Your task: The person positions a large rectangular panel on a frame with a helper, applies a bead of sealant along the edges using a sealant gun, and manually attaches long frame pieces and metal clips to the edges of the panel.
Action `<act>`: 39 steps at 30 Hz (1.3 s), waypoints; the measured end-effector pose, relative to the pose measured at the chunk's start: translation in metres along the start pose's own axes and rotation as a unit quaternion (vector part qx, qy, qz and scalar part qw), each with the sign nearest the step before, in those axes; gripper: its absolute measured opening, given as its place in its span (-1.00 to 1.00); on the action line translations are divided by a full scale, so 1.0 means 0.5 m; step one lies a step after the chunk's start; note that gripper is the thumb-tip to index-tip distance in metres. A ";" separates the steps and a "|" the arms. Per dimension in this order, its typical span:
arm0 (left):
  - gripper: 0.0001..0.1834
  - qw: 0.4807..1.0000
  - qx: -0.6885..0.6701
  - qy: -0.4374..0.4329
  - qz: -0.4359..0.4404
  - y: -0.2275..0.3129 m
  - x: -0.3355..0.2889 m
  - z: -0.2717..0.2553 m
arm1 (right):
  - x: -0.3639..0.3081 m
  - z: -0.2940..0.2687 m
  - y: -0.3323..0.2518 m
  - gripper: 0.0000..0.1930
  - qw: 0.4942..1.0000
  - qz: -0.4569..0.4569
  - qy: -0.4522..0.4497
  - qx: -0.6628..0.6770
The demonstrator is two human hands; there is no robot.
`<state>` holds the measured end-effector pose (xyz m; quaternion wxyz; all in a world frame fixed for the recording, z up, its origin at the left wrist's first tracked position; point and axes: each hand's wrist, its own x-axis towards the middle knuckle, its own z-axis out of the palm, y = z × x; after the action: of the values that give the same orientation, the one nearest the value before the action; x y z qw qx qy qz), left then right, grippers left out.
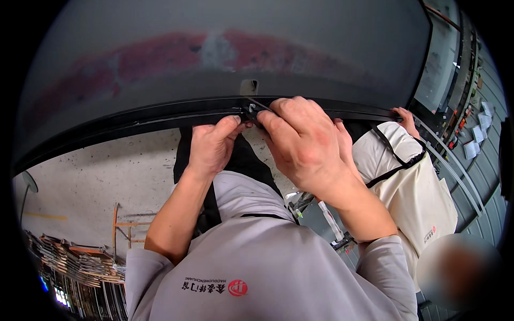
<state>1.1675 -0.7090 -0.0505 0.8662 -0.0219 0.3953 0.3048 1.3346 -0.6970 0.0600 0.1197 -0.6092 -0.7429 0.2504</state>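
Note:
A large grey panel (150, 32) with a smeared reddish band lies in front of me, edged by a long black frame profile (134, 116). My left hand (214, 142) is closed on the near edge of this profile, thumb on top and fingers curled below. Just right of it, my right hand (308, 142) is closed around a thin dark rod (259, 104), which slants out beside its index finger. Between the hands a small shiny metal part (252, 108) sits in the profile. Beyond it is a small rectangular cut-out (249, 87) in the panel. My right fingertips are partly hidden.
At my right a co-worker in a cream shirt (412, 184) rests a hand (408, 122) on the profile. Stacked lengths (75, 262) and an orange metal rack (115, 224) stand at the lower left. A grey ribbed surface (490, 139) with small items lies at the far right.

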 end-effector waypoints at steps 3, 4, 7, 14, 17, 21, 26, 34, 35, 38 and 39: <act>-0.81 1.000 -0.009 -0.002 -0.003 0.002 -0.001 -0.005 | -0.007 0.015 0.026 -0.72 0.999 -0.041 0.029 0.018; -0.81 1.000 -0.015 -0.002 -0.005 0.004 -0.002 -0.005 | -0.009 0.016 0.025 -0.73 0.998 -0.047 0.034 0.020; -0.82 1.000 -0.027 -0.008 0.006 0.001 0.001 -0.001 | -0.015 0.025 0.016 -0.74 0.998 -0.044 0.053 0.009; -0.81 0.998 -0.017 0.025 -0.050 -0.003 -0.006 -0.016 | -0.009 0.037 0.013 -0.69 0.995 -0.076 0.054 0.025; -0.82 0.999 -0.021 -0.022 -0.037 0.004 -0.012 -0.013 | -0.024 0.032 0.011 -0.68 0.997 -0.063 0.043 0.031; -0.81 0.999 -0.011 -0.021 -0.034 0.007 -0.009 -0.007 | -0.030 0.039 0.021 -0.67 0.995 -0.065 0.069 0.041; -0.77 1.000 -0.017 -0.025 0.001 0.002 -0.009 -0.006 | -0.032 0.042 0.032 -0.66 0.992 -0.055 0.090 0.070; -0.76 1.000 0.006 0.003 0.003 -0.001 -0.009 -0.010 | 0.000 -0.002 0.104 -0.77 0.973 0.120 0.100 0.169; -0.77 1.000 0.012 0.012 0.001 -0.003 -0.011 -0.004 | 0.003 0.011 0.133 -0.77 0.973 0.119 0.106 0.167; -0.76 0.999 -0.002 0.042 0.007 0.000 -0.015 0.018 | 0.012 0.052 0.213 -0.77 0.868 0.236 0.174 0.401; -0.78 0.999 0.006 0.042 0.009 0.000 -0.015 0.020 | 0.010 0.064 0.238 -0.77 0.878 0.239 0.173 0.377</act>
<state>1.1704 -0.7099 -0.0382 0.8463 -0.0255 0.4331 0.3091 1.4188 -0.6836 -0.0293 0.4033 -0.7107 -0.3912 0.4234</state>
